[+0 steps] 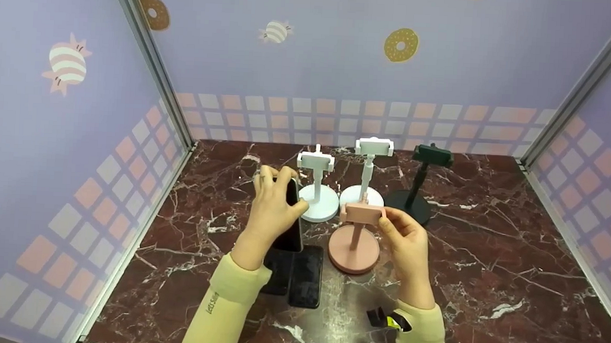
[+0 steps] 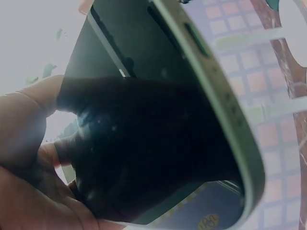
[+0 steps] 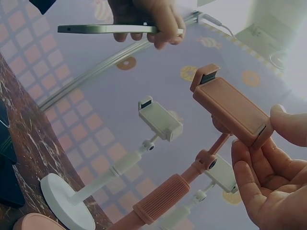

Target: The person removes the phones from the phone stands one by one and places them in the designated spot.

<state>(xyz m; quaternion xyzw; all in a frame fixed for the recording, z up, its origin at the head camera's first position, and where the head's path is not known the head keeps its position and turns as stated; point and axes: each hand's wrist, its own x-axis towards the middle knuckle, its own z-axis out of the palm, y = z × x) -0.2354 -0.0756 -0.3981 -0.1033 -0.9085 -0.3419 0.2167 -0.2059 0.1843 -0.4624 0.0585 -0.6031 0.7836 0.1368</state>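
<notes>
In the head view my left hand [image 1: 275, 204] grips a dark-screened smartphone [image 1: 293, 228] by its edges, held tilted above the tabletop. The left wrist view shows the phone's glossy screen [image 2: 144, 124] and its pale metal edge close up. My right hand [image 1: 404, 242] pinches the right end of the clamp on a pink phone stand [image 1: 353, 250]. In the right wrist view, thumb and fingers hold one end of that pink clamp [image 3: 232, 110], and nothing sits in it. The phone is apart from the stand, to its left.
Behind the pink stand are two white phone stands [image 1: 318, 203] [image 1: 367, 169] and a black phone stand [image 1: 420, 185]. Two dark phones [image 1: 306, 278] [image 1: 277, 277] lie below the left hand. A small black and yellow item [image 1: 389, 319] lies by the right wrist on the marbled table [image 1: 488, 285].
</notes>
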